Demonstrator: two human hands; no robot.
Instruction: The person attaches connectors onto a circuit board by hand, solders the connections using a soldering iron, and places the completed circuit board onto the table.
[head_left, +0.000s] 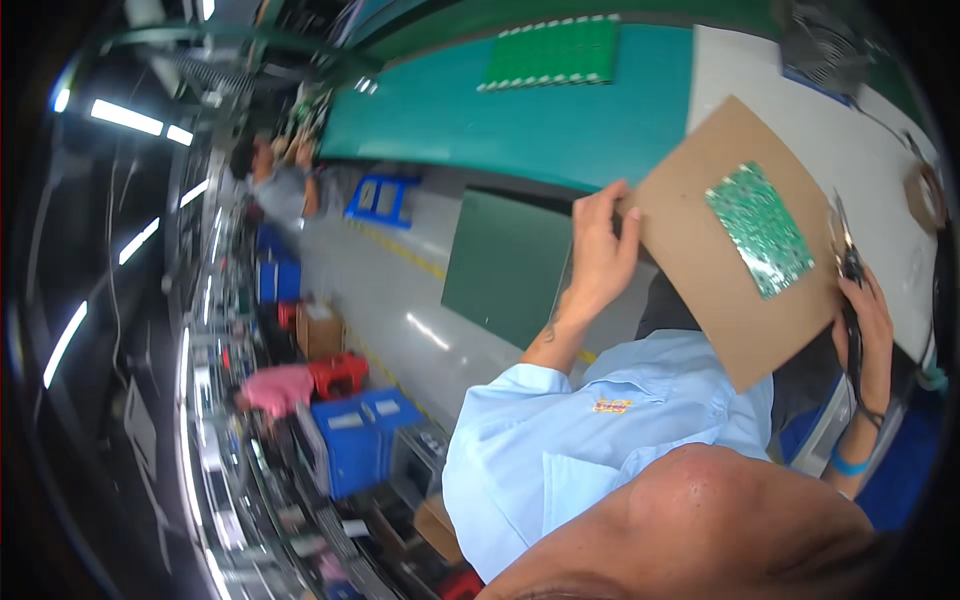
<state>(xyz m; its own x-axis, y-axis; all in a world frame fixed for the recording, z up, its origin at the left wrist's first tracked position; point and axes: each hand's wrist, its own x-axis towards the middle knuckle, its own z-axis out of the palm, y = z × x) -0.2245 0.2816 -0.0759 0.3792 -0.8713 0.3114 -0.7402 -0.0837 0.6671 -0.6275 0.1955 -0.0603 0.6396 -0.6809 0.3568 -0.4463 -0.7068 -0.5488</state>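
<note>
My left hand (606,245) pinches the left edge of a brown cardboard sheet (680,215), held tilted over the front edge of the bench. A green circuit board (762,232) lies on the sheet, its surface shiny and dotted with small parts. In my right hand (872,325) is a pair of pointed pliers (849,262) with dark handles, tips toward the far side. That hand is at the sheet's right edge; whether its fingers also grip the cardboard, I cannot tell.
A panel of green boards (555,52) rests on the teal bench mat (430,120). On the white surface (740,70) to the right are a small fan (825,45) and a tape roll (924,197). A blue stool (382,200) and co-workers are at the left.
</note>
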